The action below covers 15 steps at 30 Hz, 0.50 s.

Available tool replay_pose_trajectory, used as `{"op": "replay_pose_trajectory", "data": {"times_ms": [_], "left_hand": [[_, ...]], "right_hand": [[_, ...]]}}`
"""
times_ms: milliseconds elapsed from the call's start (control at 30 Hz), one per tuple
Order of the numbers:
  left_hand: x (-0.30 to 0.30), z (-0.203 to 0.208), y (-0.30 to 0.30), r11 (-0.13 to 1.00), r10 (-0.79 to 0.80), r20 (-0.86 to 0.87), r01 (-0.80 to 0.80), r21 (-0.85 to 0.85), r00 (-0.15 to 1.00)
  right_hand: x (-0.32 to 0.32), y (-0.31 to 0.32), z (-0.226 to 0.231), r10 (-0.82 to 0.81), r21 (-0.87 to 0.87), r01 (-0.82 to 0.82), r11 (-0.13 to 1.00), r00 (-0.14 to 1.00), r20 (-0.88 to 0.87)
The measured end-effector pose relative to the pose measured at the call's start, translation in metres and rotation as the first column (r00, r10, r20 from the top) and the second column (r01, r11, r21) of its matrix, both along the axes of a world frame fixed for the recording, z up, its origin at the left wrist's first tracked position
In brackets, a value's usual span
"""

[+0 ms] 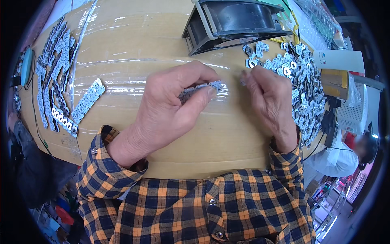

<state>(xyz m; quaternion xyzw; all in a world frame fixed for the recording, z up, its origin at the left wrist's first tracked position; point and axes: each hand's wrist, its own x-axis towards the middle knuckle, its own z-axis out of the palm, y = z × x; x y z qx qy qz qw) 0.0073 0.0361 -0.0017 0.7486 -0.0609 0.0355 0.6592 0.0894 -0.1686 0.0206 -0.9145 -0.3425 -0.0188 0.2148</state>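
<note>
My left hand [168, 95] is closed over the middle of the table, thumb and fingers gripping a short row of small silvery metal parts [216, 85]. Most of that row is hidden inside the hand. To its right, my right hand [271, 95] is pinched, and a pale bit shows at its blurred fingertips, too small to name. The two hands are apart. Just beyond the right hand spreads a loose heap of small metal parts [306, 93], some with dark or white rings.
A black fan [243, 20] stands at the far edge of the hands' area. Lined-up rows of metal parts [53, 73] lie at the left, with a separate strip [88, 101] nearer. A white basket [352, 110] and a cardboard box [335, 83] are at right. Another person [339, 156] is beyond.
</note>
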Motion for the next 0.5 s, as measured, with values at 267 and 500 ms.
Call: {"op": "replay_pose_trajectory", "data": {"times_ms": [267, 500], "left_hand": [[0.002, 0.004, 0.001, 0.994, -0.051, -0.195, 0.031, -0.109, 0.98], [0.001, 0.003, 0.0, 0.995, -0.045, -0.175, 0.029, -0.094, 0.983]], "right_hand": [[0.01, -0.02, 0.011, -0.1, -0.026, 0.097, 0.995, 0.985, -0.138], [0.012, -0.026, 0.025, -0.182, -0.078, 0.165, 0.983, 0.925, -0.334]]}}
